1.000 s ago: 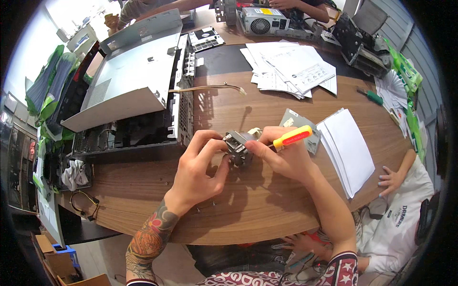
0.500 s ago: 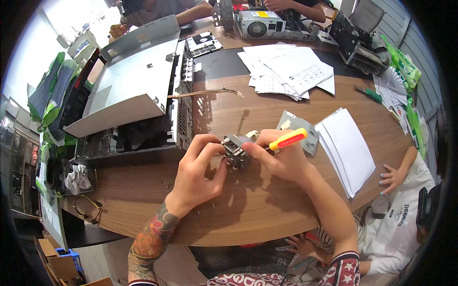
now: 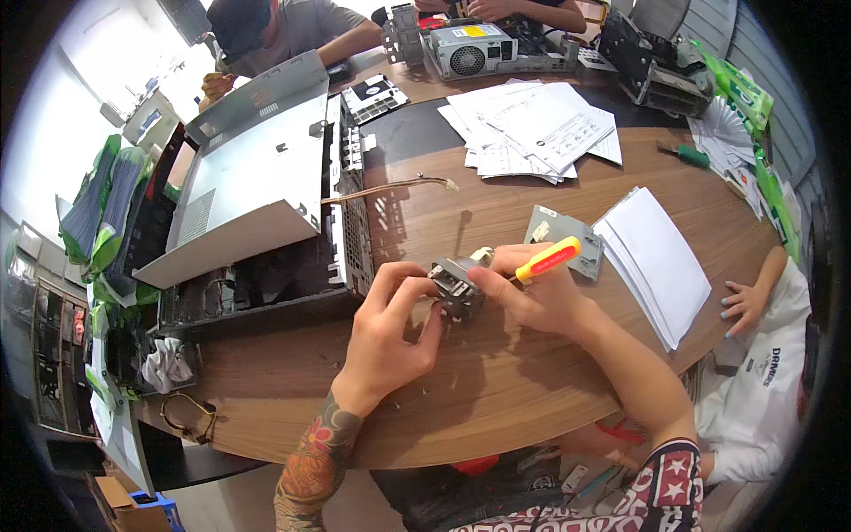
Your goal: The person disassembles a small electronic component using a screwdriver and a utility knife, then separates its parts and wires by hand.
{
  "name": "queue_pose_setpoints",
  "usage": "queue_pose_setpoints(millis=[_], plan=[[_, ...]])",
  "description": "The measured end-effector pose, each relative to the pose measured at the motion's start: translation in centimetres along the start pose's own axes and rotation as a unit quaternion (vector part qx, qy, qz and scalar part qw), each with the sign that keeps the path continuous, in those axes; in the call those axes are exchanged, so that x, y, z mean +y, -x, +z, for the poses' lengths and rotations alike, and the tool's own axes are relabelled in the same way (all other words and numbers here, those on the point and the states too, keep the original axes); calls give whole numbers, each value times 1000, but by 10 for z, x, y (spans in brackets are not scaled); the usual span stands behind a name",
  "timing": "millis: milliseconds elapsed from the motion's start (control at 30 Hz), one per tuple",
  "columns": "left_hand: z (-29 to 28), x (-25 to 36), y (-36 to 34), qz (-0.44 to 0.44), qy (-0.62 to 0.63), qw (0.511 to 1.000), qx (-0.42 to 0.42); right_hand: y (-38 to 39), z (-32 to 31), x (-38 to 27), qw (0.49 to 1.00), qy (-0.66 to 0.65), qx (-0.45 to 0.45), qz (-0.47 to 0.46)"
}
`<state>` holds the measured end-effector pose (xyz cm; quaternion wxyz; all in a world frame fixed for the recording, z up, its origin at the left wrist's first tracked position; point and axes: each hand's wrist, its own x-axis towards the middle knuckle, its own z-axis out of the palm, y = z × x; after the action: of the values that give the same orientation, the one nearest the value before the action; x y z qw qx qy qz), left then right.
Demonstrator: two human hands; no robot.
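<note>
Between my two hands is a small dark metal-and-plastic computer part (image 3: 456, 285), held a little above the wooden table. My left hand (image 3: 390, 330) pinches its left side between thumb and fingers. At its right side, my right hand (image 3: 542, 297) has the thumb and fingers close against the part. A screwdriver with a yellow and red handle (image 3: 550, 259) rests in that same hand, its handle sticking out to the upper right. The screwdriver's tip is hidden behind my fingers. Just beyond my right hand lies a flat grey metal plate (image 3: 581, 241) with a small pale connector on it.
An opened computer case (image 3: 257, 177) stands on the left, a thin cable (image 3: 390, 188) reaching out of it. Papers (image 3: 541, 129) and white sheets (image 3: 658, 266) lie right of centre. A green-handled screwdriver (image 3: 691, 156) is farther right. Other people sit at the far side and right edge.
The view has shifted, so the table and my hands appear farther right. The part looks slightly turned between my hands. Across the table, a person's capped head has come into view.
</note>
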<state>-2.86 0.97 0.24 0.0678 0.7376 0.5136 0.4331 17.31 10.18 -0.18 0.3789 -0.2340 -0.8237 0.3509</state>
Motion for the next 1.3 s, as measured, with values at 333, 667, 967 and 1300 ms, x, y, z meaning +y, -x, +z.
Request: queue_pose_setpoints(millis=[333, 667, 967, 1300], plan=[[-4, 3, -1, -3, -6, 999, -33, 2, 5, 12, 999, 5, 0, -39], [-1, 10, -5, 5, -43, 999, -12, 2, 3, 11, 998, 49, 15, -44], [4, 14, -6, 8, -54, 998, -21, 4, 1, 14, 985, 68, 87, -129], [10, 17, -4, 45, -120, 992, 0, 3, 4, 27, 970, 125, 112, -176]])
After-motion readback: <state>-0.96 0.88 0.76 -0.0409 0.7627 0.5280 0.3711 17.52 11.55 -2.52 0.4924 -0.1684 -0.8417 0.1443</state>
